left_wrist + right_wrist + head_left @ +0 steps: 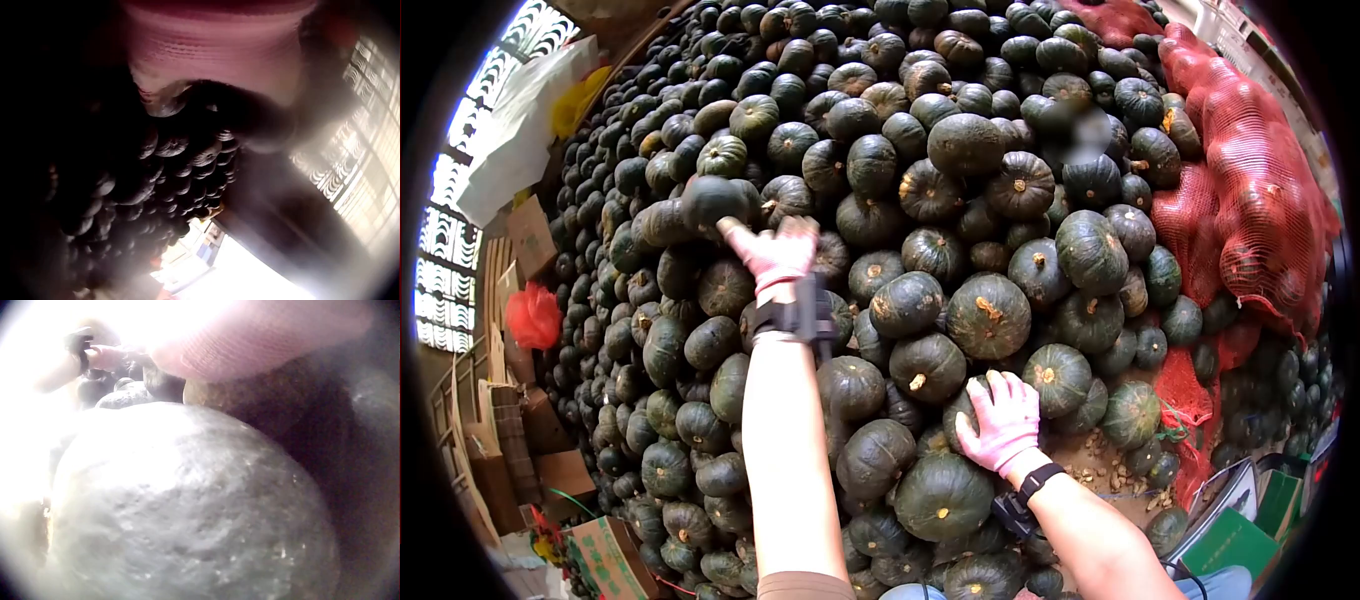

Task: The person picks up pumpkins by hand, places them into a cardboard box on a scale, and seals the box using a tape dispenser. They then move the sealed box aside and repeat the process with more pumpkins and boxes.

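Observation:
My left hand (778,262), in a pink-palmed glove, reaches over the heap with its fingers spread. Just beyond its thumb is a smooth dark-green pumpkin (714,206), slightly blurred and overlapping others in the head view. The glove (219,50) fills the top of the left wrist view. Lower right, my right hand (1004,420) grips a dark-green pumpkin (956,418), mostly hidden under the glove. In the right wrist view, the gloved thumb (219,353) lies against a brownish pumpkin surface (250,397); a large pumpkin (187,506) fills the foreground.
Dark-green pumpkins (990,315) are heaped all around. Red mesh sacks (1250,200) full of round produce stand at the right. Cardboard boxes (605,555) and a red bag (533,316) are on the left, green boxes (1230,540) at the lower right.

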The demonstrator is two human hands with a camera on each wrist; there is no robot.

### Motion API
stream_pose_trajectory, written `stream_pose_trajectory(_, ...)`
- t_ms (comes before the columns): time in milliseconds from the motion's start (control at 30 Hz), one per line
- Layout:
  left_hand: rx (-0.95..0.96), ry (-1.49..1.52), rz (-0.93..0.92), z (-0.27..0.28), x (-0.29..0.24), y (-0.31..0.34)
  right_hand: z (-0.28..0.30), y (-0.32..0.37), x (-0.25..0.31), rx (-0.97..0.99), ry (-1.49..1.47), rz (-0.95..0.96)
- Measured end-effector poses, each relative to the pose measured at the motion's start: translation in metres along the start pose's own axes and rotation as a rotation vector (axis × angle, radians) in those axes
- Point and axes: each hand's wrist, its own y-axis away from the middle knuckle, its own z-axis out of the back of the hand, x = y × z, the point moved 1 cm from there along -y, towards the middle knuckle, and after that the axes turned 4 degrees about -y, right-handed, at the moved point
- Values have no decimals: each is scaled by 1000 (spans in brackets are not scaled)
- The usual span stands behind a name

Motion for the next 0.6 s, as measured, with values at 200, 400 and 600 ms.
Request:
stream_pose_trajectory(200, 786, -881, -176, -28, 68, -19, 2, -1, -1, -35, 19, 34)
stream_pose_trajectory(400, 688, -991, 254, -71, 71, -36, 1, 0, -2, -12, -25, 8)
stream_pose_trajectory(600, 399, -1035, 641, -75, 136, -87, 0, -2, -4, -1, -30, 5)
